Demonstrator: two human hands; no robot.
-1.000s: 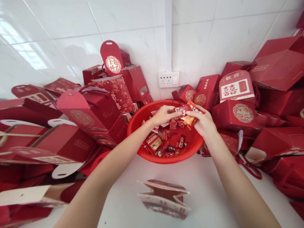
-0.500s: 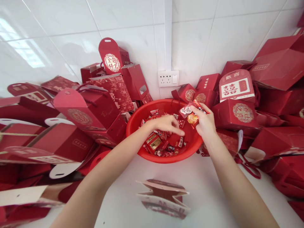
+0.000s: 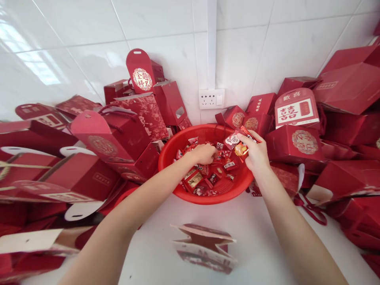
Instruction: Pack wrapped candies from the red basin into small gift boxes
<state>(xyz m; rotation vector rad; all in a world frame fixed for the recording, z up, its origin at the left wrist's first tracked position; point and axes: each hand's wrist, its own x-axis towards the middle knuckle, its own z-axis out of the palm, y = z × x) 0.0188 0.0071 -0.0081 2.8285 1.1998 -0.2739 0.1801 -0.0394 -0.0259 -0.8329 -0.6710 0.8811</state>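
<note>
A red plastic basket (image 3: 208, 200) with perforated sides holds many small wrapped candies (image 3: 213, 179). My left hand (image 3: 204, 153) reaches down into it, fingers curled against the candies; whatever they close on is hidden. Over the basket's right rim, my right hand (image 3: 257, 152) is closed around several wrapped candies (image 3: 241, 149), one orange-gold and others red with white labels. A larger gold-and-red packet (image 3: 193, 179) lies among the candies at the basket's left. In front of the basket, an open-topped paper gift box (image 3: 204, 253) stands on the white table.
Red gift boxes (image 3: 115, 134) are piled on the left, some with rounded handle flaps. More red boxes (image 3: 299, 144) crowd the right side. Behind the basket rises a white tiled wall (image 3: 166, 23) with a socket panel (image 3: 211, 99).
My left hand's fingers were stretched out over the candies and are now curled in among them, and some candies have shifted. My right hand stays nearly in place with its candies.
</note>
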